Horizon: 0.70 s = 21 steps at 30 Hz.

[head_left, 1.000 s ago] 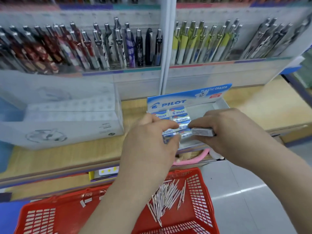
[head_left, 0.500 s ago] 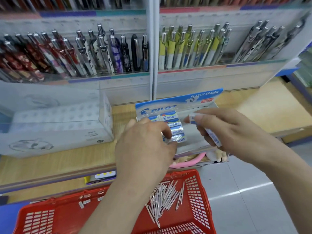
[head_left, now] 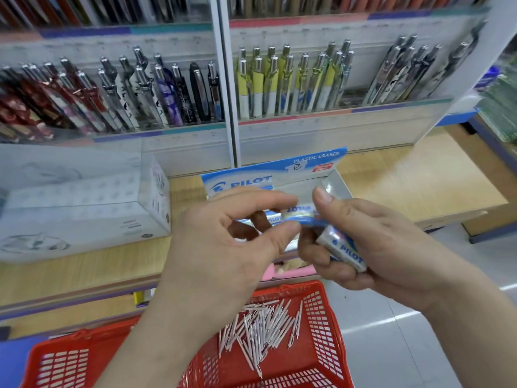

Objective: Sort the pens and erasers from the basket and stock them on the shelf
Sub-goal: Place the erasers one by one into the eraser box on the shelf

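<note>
Nearest us sits the red basket [head_left: 321, 331], with a loose pile of thin white pens [head_left: 260, 329] lying in its right half. Above it, our right hand [head_left: 372, 245] curls around a white Pilot eraser [head_left: 342, 252] held against the palm, while its thumb presses a second wrapped eraser [head_left: 300, 215] from above. Our left hand [head_left: 223, 242] pinches that same second eraser between thumb and forefinger, the other fingers bent loosely. Just behind our hands, on the wooden shelf [head_left: 405, 180], stands the blue Pilot eraser display box [head_left: 268, 175], its back card reading "Plastic Eraser". A clear plastic box [head_left: 84, 203] rests on the shelf to the left. Farther back, rows of pens stand upright in the display rack [head_left: 321, 127].
</note>
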{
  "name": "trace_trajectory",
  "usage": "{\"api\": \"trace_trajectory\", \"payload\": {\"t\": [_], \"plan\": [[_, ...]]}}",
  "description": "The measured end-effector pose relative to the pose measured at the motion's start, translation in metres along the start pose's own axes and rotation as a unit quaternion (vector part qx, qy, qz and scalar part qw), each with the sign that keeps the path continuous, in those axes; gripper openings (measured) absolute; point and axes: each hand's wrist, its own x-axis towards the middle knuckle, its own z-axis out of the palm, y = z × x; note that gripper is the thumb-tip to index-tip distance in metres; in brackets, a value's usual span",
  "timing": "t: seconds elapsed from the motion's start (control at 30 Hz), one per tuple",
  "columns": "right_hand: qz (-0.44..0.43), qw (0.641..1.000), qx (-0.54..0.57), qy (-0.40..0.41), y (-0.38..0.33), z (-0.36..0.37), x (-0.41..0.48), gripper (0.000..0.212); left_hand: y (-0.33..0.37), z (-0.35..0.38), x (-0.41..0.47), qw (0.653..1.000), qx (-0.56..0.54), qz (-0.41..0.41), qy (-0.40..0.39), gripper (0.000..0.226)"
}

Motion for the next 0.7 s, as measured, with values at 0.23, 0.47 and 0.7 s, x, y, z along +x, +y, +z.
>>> {"api": "trace_trajectory", "payload": {"t": [0.23, 0.47, 0.7], "plan": [[-0.062, 0.986, 0.1, 0.119, 0.015, 0.015, 0.006, 0.02, -0.001, 0.014, -0.017, 0.998, -0.016, -0.018, 0.061, 0.027], [-0.054, 0.991, -0.015, 0.12, 0.011, 0.011, 0.003, 0.022, -0.003, 0.005, -0.019, 0.998, -0.027, -0.028, 0.04, 0.031], [-0.038, 0.985, -0.088, 0.142, 0.0, 0.004, 0.008, 0.01, -0.014, 0.0, -0.013, 0.998, 0.038, -0.045, 0.031, 0.028]]}}
